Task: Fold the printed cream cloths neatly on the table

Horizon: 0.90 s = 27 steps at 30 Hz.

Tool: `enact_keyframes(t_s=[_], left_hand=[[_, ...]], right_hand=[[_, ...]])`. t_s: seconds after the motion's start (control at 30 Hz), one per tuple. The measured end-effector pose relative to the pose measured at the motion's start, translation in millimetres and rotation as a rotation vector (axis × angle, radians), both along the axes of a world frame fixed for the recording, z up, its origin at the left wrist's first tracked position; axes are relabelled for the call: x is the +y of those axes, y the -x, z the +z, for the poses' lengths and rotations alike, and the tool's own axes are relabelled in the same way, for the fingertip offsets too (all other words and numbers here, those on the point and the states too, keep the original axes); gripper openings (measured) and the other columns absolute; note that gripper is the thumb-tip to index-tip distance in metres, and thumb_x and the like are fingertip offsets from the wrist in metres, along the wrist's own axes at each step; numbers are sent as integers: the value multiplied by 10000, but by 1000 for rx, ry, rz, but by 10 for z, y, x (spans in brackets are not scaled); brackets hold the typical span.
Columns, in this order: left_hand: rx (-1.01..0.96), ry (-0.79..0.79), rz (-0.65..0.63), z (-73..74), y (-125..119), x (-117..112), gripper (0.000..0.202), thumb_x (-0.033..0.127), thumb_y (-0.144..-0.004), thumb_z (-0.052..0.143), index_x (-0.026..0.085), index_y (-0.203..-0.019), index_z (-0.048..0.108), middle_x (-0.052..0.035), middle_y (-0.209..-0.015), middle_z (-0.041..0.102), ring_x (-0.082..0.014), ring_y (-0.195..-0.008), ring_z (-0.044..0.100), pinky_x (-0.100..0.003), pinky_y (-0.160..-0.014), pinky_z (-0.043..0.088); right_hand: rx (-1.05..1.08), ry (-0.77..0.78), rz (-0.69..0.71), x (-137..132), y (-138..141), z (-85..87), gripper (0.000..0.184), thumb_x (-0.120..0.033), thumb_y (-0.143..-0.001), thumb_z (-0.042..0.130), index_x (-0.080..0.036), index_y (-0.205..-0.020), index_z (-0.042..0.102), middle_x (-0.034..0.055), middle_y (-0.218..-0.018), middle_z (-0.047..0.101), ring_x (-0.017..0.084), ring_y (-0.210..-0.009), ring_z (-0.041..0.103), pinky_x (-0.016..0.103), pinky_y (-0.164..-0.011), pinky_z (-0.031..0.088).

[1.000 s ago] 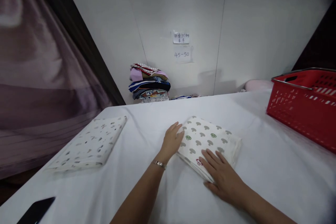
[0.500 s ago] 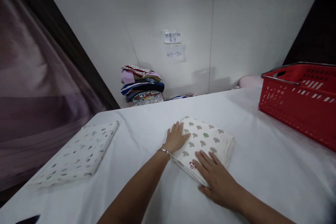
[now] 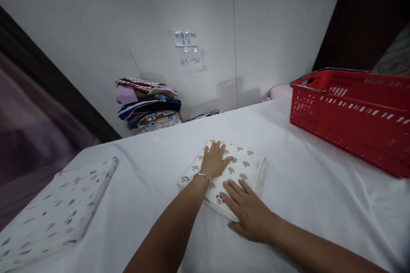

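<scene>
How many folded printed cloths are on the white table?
2. The mushroom cloth lies under the left hand and right hand; the speckled cloth is at the table's left. Any inside the basket would be hidden.

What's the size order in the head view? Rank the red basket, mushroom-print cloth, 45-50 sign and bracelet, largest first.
Red basket, cut by the frame edge
Mushroom-print cloth, partly covered
45-50 sign
Bracelet
</scene>
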State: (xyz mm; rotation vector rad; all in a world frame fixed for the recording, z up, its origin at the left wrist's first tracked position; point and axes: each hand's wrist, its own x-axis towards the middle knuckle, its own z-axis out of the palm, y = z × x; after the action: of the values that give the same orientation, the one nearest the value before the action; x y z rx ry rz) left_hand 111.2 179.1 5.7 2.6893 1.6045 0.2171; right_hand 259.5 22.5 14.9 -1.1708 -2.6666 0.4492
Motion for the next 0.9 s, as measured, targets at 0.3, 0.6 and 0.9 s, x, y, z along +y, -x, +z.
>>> enact_keyframes(t_s=[0.3,0.6,0.9], left_hand=[[-30,164,40,155,-122,0,655,618,-881,182,240,-1407,284,-66,-1512,162,-262,-1391,110,-542,-1086,134],[26,8,-58,19,-248,-158,615,577,-899,206,247,-1413,271,-57,-1505,194,-243,-1390,120,-511,-1102,106],[-250,118,-63,344,-376,-460,350,437,-882,435,232,-1126,579,-60,-1299,512,-205,-1231,410,-372,-1038,278]], right_hand=[[56,-43,-9,-1,-5,-24,719,-456,-833,500,-135,-1427,253,185,-1496,162,322,-1378,83,526,-1096,16],[351,-66,44,219,-253,208,425,-415,-881,465,-215,-1252,518,95,-1201,603,210,-1143,517,430,-1051,271],[561,-233,-374,735,-1132,209,223,-176,-823,503,-235,-915,697,59,-970,680,197,-924,611,365,-825,487]])
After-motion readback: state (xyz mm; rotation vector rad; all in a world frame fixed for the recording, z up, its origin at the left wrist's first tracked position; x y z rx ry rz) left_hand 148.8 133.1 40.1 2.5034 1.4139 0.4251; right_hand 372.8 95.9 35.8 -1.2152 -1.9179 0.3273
